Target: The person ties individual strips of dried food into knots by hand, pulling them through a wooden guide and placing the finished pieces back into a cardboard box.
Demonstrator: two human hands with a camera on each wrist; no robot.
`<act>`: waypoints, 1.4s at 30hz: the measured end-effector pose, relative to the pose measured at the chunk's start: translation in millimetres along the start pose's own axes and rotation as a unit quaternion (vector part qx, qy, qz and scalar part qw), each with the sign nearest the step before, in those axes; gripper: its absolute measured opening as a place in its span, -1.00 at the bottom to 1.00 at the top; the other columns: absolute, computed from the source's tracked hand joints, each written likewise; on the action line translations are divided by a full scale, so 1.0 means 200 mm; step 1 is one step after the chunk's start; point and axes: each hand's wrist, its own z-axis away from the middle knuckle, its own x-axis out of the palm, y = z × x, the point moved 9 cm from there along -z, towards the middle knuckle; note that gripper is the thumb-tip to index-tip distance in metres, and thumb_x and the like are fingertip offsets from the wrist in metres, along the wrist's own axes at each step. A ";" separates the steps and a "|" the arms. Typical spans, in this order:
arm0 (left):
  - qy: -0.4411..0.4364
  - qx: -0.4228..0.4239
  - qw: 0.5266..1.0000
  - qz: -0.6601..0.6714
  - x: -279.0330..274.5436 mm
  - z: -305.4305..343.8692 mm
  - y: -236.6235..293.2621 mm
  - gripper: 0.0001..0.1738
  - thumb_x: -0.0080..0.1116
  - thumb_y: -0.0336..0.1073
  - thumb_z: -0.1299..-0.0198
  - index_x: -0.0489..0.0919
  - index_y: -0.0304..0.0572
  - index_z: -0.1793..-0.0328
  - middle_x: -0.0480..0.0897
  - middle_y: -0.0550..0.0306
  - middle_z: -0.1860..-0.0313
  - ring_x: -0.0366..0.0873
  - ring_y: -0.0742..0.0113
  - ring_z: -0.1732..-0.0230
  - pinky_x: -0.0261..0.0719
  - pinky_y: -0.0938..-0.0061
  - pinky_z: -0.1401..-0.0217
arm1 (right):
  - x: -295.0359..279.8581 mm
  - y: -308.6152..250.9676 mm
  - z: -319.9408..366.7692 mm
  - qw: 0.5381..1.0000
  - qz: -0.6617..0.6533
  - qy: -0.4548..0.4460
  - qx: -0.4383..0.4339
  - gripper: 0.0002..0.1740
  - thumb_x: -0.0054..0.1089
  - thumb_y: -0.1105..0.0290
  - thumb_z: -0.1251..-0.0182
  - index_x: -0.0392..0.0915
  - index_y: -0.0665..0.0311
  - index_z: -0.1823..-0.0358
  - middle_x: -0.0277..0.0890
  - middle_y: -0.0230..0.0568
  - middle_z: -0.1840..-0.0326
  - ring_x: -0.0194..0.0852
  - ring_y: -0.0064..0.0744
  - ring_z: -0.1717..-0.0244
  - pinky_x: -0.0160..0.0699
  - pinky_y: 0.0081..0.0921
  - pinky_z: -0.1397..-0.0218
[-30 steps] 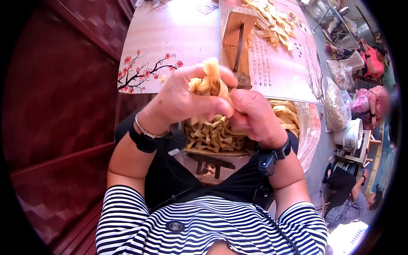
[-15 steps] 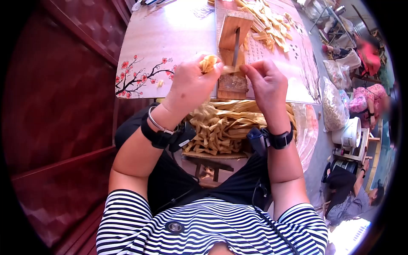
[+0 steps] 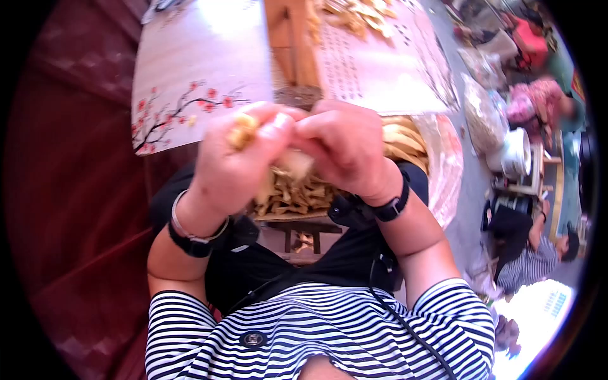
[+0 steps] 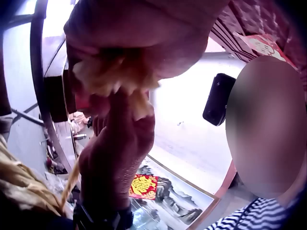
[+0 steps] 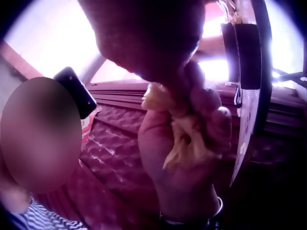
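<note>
My left hand (image 3: 231, 161) grips a crumpled pale yellow strip (image 3: 242, 131), whose folded end sticks out above the curled fingers. Close against it, the fingertips of my right hand (image 3: 348, 149) meet the left thumb and pinch part of the strip. The left wrist view has the frayed yellow strip (image 4: 115, 76) between both hands. Across the left palm in the right wrist view, the strip (image 5: 187, 143) lies looped. Below the hands, an open box holds several small knotted yellow pieces (image 3: 294, 196), partly hidden by the hands.
Long flat yellow strips (image 3: 405, 142) lie on the box's right side beside a clear plastic bag (image 3: 443, 171). Ahead is a table (image 3: 209, 50) with a wooden stand (image 3: 288, 47) and loose yellow strips (image 3: 361, 16). People sit at the right near a white bucket (image 3: 518, 152).
The right hand pulled away from the left with a strip end stretched between them, then came back against it. Both hands are now lower and nearer the body; the head view has shifted.
</note>
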 end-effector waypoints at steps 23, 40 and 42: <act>0.013 0.007 0.998 0.063 0.02 0.09 0.07 -0.80 0.12 -0.30 -0.14 0.55 -0.35 0.32 0.57 0.21 0.42 0.46 0.55 0.43 0.41 0.58 0.39 | -0.02 -0.24 -0.08 0.984 -0.069 0.123 -0.111 -0.85 0.23 0.32 -0.04 0.52 0.16 0.35 0.46 -0.40 0.58 0.49 -0.47 0.62 0.37 -0.55 0.62; 0.069 0.298 0.951 0.052 -0.31 0.22 0.45 -0.64 -0.26 -0.18 -0.41 0.24 -0.01 0.51 0.28 0.23 0.51 0.20 0.44 0.46 0.16 0.59 0.42 | 0.18 -0.35 -0.15 0.995 -0.027 0.095 -0.002 -0.59 0.27 0.20 -0.09 0.47 0.26 0.09 0.41 -0.33 0.56 0.51 -0.37 0.56 0.41 -0.44 0.60; 0.110 0.321 0.940 0.031 -0.31 0.24 0.46 -0.59 -0.27 -0.20 -0.41 0.23 0.01 0.59 0.22 0.27 0.61 0.14 0.49 0.54 0.12 0.58 0.47 | 0.12 -0.34 0.03 0.996 -0.038 -0.073 0.032 -0.45 0.35 0.20 -0.11 0.43 0.22 -0.12 0.39 -0.33 0.55 0.45 -0.35 0.59 0.41 -0.43 0.56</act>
